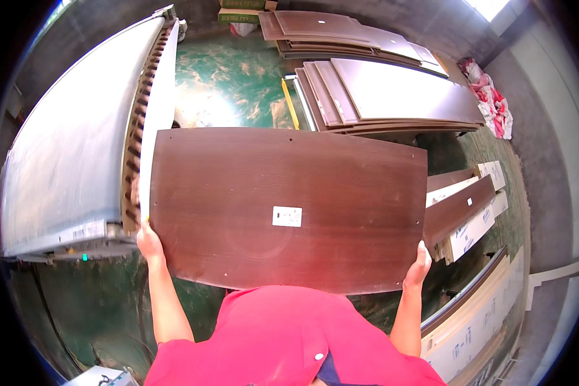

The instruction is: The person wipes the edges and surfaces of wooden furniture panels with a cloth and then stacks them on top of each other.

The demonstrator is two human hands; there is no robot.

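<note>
Red shirt (283, 334) fills lower centre. Dark brown panel (289, 206) held flat mid-frame, long axis left-to-right, white label (287, 216) near middle. Left hand (149, 243) closed on its lower-left edge; right hand (421, 264) closed on lower-right corner. Both equally near. Panel stacks (392, 96) upper right; grey machine (71, 141) left.

left hand (149, 243): arm bare, raised from lower edge, fingers curled in a grip at near left | right hand (419, 264): forearm angled up, fingers closed in a grip at near right | arms spread wide apart
</note>
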